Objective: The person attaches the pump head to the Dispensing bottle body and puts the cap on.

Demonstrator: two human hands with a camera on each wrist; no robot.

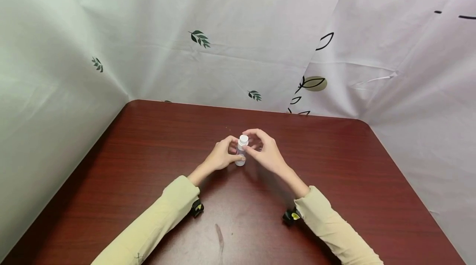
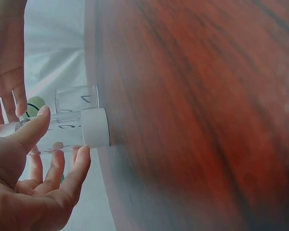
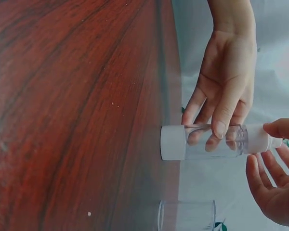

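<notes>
A slim clear pump bottle (image 1: 240,162) with a white base (image 3: 173,143) stands upright on the table. My left hand (image 1: 221,156) grips its clear body, thumb on one side and fingers round the other. At the top, the thumb and fingers of my right hand (image 1: 269,156) pinch the white pump top (image 3: 258,138). A clear open-ended cap (image 2: 76,98) stands on the table beside the bottle, apart from it. The right wrist view shows that cap only partly, cut off by the lower edge.
The brown wood-grain table (image 1: 148,141) has rounded far corners. White sheeting (image 1: 230,17) with leaf prints hangs behind it and at both sides. Black wrist straps (image 1: 197,208) sit below the sleeves. A dark smear (image 1: 219,234) marks the near tabletop.
</notes>
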